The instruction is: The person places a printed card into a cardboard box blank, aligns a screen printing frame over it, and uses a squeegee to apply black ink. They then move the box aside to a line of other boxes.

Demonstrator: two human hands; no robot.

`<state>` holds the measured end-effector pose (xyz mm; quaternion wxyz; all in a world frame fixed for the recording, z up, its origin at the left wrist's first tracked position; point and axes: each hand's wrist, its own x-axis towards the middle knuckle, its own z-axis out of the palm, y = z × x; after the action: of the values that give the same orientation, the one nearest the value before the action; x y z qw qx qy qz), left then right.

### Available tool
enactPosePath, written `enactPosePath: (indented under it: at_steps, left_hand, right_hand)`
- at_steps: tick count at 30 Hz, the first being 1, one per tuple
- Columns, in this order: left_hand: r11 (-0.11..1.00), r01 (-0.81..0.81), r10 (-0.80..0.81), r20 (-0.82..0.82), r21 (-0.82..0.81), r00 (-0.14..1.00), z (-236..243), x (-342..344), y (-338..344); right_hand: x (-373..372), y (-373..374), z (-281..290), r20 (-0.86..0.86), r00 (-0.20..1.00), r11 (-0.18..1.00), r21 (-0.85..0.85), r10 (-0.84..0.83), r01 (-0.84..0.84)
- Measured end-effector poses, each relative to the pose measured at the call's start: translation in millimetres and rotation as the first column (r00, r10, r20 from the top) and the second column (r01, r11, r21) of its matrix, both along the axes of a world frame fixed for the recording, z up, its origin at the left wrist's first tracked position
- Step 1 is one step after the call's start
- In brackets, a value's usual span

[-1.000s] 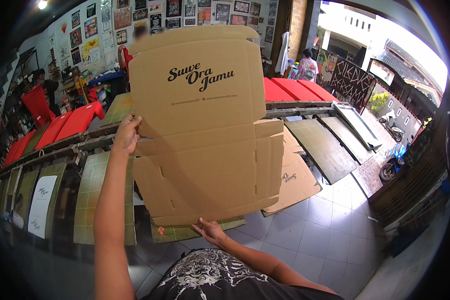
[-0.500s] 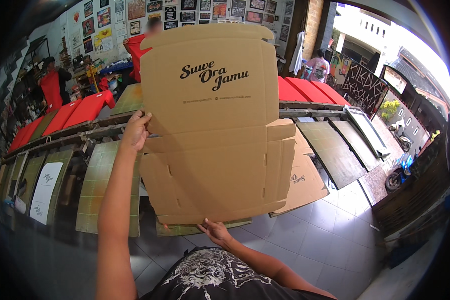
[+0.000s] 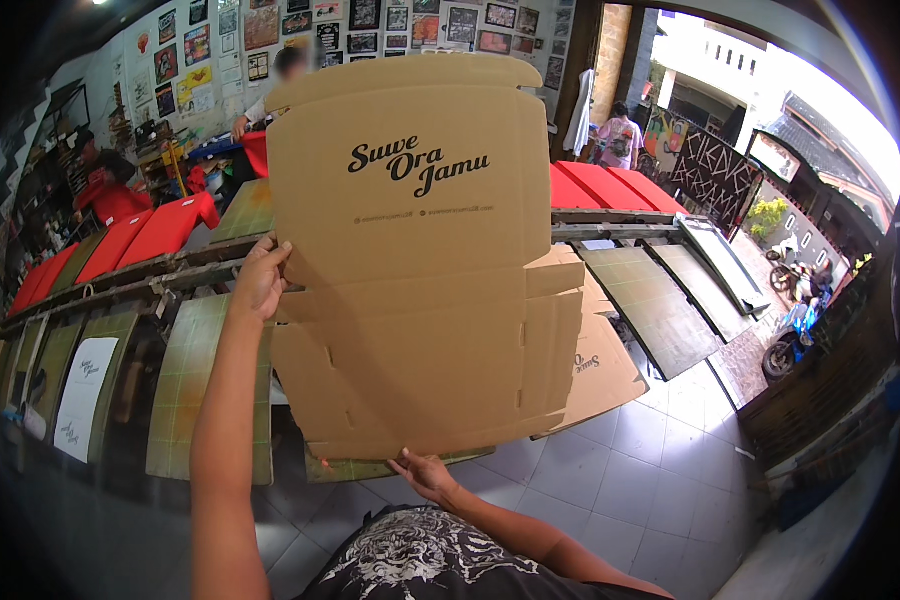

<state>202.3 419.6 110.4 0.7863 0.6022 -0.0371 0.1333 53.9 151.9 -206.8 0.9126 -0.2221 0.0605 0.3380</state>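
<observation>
A large unfolded brown cardboard box (image 3: 420,330) is held up in front of me, with black lettering on its upper panel and creased flaps along its sides. My left hand (image 3: 263,278) grips its left edge near the middle fold, thumb on the printed face. At the bottom edge, my right hand (image 3: 425,476) pinches the board, its other fingers partly behind it. Beyond the right side of the held box, another printed cardboard box blank (image 3: 610,368) lies lower down, partly covered by it.
Long racks of greenish printing boards (image 3: 192,390) run left and right behind the box. One board carries a white printed sheet (image 3: 88,398). Red shirts (image 3: 120,245) cover boards farther back. People stand at the far left, behind the box and by the doorway. Grey floor tiles (image 3: 620,480) lie right.
The held box has shifted slightly left in view, with both hands still on it. Behind it, a person has lowered a raised red cloth.
</observation>
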Motion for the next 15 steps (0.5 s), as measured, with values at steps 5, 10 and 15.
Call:
enactPosePath:
  at_steps: [5, 10, 15]
  left_hand:
    - [1.000, 0.031, -0.031, 0.000, -0.003, 1.000, 2.0, -2.7, 0.3]
    - [0.999, 0.048, -0.047, 0.015, -0.016, 0.999, 4.8, -8.2, -1.9]
    - [0.998, 0.051, -0.050, 0.025, -0.032, 0.998, 5.7, -14.1, -0.6]
  right_hand:
    - [0.8, 1.7, -1.1, -0.001, 1.000, 1.000, 0.006, -0.005, 0.005]
    - [-0.6, 1.0, 0.8, 0.011, 1.000, 1.000, 0.006, -0.003, 0.003]
    - [-1.2, 3.0, -1.3, 0.030, 0.999, 1.000, 0.001, 0.013, -0.013]
